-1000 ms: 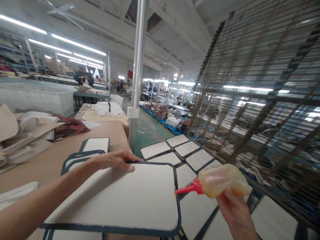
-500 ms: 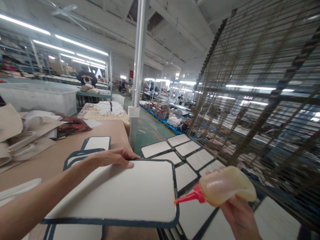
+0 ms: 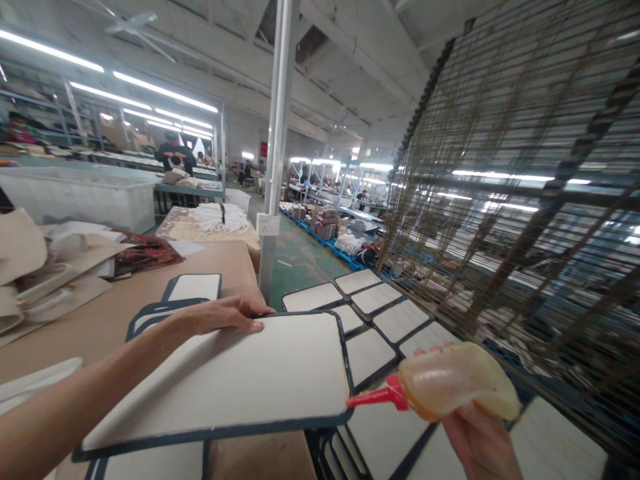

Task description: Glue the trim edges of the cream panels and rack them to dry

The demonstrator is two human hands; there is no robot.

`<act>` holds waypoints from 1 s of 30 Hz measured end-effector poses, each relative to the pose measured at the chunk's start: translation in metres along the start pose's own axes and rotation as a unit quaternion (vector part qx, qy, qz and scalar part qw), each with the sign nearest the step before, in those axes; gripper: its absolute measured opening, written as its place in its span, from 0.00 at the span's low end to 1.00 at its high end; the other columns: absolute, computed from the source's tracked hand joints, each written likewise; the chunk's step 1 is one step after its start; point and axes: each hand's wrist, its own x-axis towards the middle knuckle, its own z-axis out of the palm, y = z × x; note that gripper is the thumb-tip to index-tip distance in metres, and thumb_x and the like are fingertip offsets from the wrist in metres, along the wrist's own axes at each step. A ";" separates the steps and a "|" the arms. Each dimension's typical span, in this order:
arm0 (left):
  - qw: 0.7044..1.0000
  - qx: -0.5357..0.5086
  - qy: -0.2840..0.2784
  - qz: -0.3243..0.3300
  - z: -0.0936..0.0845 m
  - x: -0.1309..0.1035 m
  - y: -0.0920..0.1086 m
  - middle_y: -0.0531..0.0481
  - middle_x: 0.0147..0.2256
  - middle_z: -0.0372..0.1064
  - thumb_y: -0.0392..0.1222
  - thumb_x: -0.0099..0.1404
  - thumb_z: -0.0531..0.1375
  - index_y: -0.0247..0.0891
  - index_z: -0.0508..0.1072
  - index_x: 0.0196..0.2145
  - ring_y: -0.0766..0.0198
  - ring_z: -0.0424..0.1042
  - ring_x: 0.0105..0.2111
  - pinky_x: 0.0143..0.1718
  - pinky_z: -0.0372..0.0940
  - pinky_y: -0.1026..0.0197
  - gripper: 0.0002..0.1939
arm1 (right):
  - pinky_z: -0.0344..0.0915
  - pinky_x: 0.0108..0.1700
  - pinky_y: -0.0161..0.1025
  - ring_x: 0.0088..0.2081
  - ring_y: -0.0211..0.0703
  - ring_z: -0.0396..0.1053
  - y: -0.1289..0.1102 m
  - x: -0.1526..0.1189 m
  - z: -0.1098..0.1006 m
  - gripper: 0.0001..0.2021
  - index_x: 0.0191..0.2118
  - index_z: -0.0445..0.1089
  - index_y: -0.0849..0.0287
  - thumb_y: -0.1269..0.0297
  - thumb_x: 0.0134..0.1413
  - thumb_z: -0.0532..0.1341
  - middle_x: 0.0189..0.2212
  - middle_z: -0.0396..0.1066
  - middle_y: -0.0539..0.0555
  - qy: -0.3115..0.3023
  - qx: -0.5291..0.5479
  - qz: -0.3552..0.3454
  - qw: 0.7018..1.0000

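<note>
My left hand (image 3: 233,313) grips the far edge of a large white panel (image 3: 225,377) with rounded corners and a dark blue border, thumb on its face and fingers under the rim. The panel is tilted above the table. In my right hand (image 3: 475,427) is a translucent, yellowish squeeze bottle (image 3: 455,381) with a red nozzle (image 3: 377,396), its side pressed in. The nozzle tip meets the panel's right border near the near corner. A thin yellowish line runs along that border.
Similar bordered panels (image 3: 370,350) lie in rows at the right, beside a wire mesh rack (image 3: 500,167). More panels (image 3: 195,287) rest on the brown table (image 3: 240,260). Cream pieces (image 3: 65,267) lie at the left. A metal post (image 3: 275,133) stands ahead; a person (image 3: 175,157) is farther back.
The panel has tilted and shifted slightly left, its right end rising. The nozzle tip sits closer to the near corner along the border. The bottle looks more squeezed.
</note>
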 end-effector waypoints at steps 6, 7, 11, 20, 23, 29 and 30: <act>0.999 -0.039 0.035 0.014 0.000 0.001 -0.011 0.46 0.35 0.77 0.45 0.53 0.65 0.36 0.73 0.47 0.56 0.75 0.32 0.33 0.68 0.62 0.23 | 0.57 0.56 0.55 0.52 0.56 0.63 0.006 -0.007 0.004 0.29 0.49 0.67 0.49 0.56 0.35 0.71 0.49 0.68 0.53 0.051 -0.018 -0.050 0.997; 0.998 -0.047 0.047 0.017 0.001 0.002 -0.015 0.46 0.35 0.77 0.45 0.52 0.65 0.36 0.73 0.47 0.56 0.75 0.31 0.32 0.68 0.62 0.24 | 0.58 0.55 0.56 0.51 0.56 0.64 0.007 -0.008 0.005 0.28 0.48 0.67 0.49 0.56 0.37 0.70 0.49 0.69 0.54 0.055 -0.028 -0.072 0.995; 0.993 -0.087 0.070 0.026 0.003 0.005 -0.029 0.45 0.36 0.77 0.46 0.52 0.65 0.35 0.72 0.48 0.55 0.75 0.33 0.32 0.68 0.62 0.26 | 0.61 0.52 0.59 0.47 0.61 0.67 0.014 -0.010 0.003 0.25 0.47 0.69 0.50 0.59 0.37 0.70 0.46 0.70 0.57 0.081 -0.073 -0.133 0.985; 0.987 -0.132 0.086 0.045 0.012 0.011 -0.049 0.44 0.39 0.76 0.45 0.54 0.65 0.35 0.69 0.52 0.57 0.75 0.35 0.36 0.67 0.61 0.28 | 0.57 0.54 0.62 0.50 0.66 0.63 0.024 -0.009 0.009 0.26 0.45 0.71 0.51 0.59 0.35 0.70 0.45 0.70 0.59 0.139 -0.106 -0.191 0.966; 0.984 -0.147 0.091 0.053 0.014 0.013 -0.057 0.43 0.39 0.76 0.43 0.54 0.64 0.35 0.69 0.52 0.57 0.74 0.36 0.37 0.67 0.61 0.27 | 0.59 0.53 0.62 0.51 0.66 0.63 0.026 -0.011 0.010 0.24 0.45 0.71 0.50 0.60 0.37 0.70 0.46 0.70 0.57 0.141 -0.112 -0.191 0.965; 0.977 -0.175 0.106 0.060 0.019 0.016 -0.063 0.45 0.38 0.76 0.42 0.54 0.65 0.36 0.69 0.51 0.60 0.75 0.33 0.35 0.68 0.64 0.26 | 0.57 0.55 0.58 0.50 0.60 0.64 0.044 -0.010 -0.010 0.23 0.43 0.71 0.51 0.62 0.36 0.71 0.43 0.71 0.56 0.179 -0.194 -0.224 0.938; 0.976 -0.176 0.109 0.062 0.020 0.016 -0.064 0.45 0.38 0.76 0.43 0.54 0.65 0.36 0.69 0.51 0.60 0.75 0.33 0.34 0.68 0.64 0.26 | 0.57 0.55 0.58 0.50 0.59 0.64 0.048 -0.009 -0.015 0.22 0.44 0.71 0.52 0.62 0.37 0.71 0.42 0.71 0.56 0.175 -0.200 -0.227 0.937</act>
